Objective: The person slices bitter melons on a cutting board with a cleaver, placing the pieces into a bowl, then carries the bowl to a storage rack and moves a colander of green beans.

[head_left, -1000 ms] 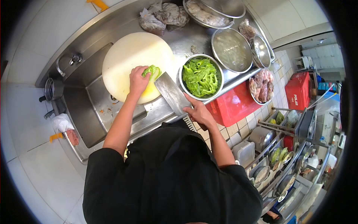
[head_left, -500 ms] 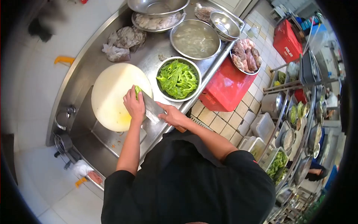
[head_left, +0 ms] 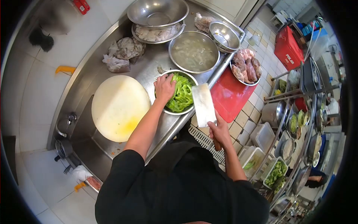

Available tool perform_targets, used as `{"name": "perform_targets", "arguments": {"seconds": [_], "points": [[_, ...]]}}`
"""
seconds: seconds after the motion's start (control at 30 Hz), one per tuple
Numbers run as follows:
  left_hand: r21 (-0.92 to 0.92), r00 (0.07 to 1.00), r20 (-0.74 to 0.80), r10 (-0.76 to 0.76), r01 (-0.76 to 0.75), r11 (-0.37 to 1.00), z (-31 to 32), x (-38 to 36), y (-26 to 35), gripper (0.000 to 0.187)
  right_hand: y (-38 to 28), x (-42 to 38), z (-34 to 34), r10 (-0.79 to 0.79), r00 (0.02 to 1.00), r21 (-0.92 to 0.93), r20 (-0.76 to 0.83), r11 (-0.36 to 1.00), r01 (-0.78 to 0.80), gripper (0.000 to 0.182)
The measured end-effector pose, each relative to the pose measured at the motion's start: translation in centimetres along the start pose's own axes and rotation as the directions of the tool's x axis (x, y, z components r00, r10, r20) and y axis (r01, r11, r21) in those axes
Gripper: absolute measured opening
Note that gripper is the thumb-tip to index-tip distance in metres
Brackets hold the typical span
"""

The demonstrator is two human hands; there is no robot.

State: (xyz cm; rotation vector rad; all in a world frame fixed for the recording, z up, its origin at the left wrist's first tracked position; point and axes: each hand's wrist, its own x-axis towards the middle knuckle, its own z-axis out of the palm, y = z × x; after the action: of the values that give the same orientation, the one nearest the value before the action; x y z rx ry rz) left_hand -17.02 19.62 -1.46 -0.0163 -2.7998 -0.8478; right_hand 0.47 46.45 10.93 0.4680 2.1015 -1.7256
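Note:
My left hand (head_left: 164, 88) reaches onto the left side of a metal bowl full of sliced green vegetable (head_left: 182, 93); its fingers touch the slices, and whether they grip any is hidden. My right hand (head_left: 220, 130) is wrapped round the handle of a cleaver (head_left: 204, 105), whose broad blade is raised beside the bowl's right side, over the counter's edge. A round whitish cutting board (head_left: 118, 106) lies left of the bowl, with a yellow stain near its lower right and nothing being cut on it.
Behind the bowl are a basin of cloudy water (head_left: 194, 51), an empty steel bowl (head_left: 158, 13) and plastic bags (head_left: 125, 52). A bowl of raw meat (head_left: 246, 67) stands on a red box (head_left: 231, 95). Shelves with containers (head_left: 276, 171) line the right.
My left hand has moved right from the cutting board to the vegetable bowl. The cleaver, in my right hand, has moved off the board to the right, its blade now pointing up.

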Motion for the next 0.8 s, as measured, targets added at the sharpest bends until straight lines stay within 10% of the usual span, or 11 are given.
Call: {"name": "perform_targets", "arguments": {"seconds": [0.13,0.23,0.3,0.53,0.73,0.8], "points": [[-0.334,0.961,-0.257,0.106,-0.191,0.923,-2.6,-0.7,-0.4,0.038,0.4,-0.8,-1.1,-0.002,0.998,0.086,-0.067,0.996,0.008,0.072],[-0.311,0.968,-0.251,-0.013,-0.068,0.948,-5.5,-4.7,-1.2,0.029,-0.4,-0.3,-0.7,-0.049,0.997,0.096,-0.059,0.994,0.055,0.072],[-0.442,0.964,-0.029,-0.264,0.224,0.869,-7.3,-9.1,-0.5,0.024,-1.2,0.6,0.3,-0.130,0.991,0.081,-0.032,0.988,0.132,0.072],[-0.550,0.796,0.516,-0.316,0.591,0.590,-5.5,-21.1,-2.9,0.022,-5.3,5.5,9.0,-0.410,0.833,-0.400,0.372,0.739,0.542,0.069],[-0.570,0.858,0.489,-0.158,0.452,0.686,-0.3,-21.6,-5.9,0.029,-2.9,8.3,24.6,-0.484,0.536,-0.413,0.692,0.344,0.844,0.050],[-0.606,0.855,0.501,-0.132,0.455,0.653,0.9,-20.9,-6.9,0.030,-2.1,8.0,28.0,-0.441,0.616,-0.537,0.653,0.305,0.787,0.030]]}}
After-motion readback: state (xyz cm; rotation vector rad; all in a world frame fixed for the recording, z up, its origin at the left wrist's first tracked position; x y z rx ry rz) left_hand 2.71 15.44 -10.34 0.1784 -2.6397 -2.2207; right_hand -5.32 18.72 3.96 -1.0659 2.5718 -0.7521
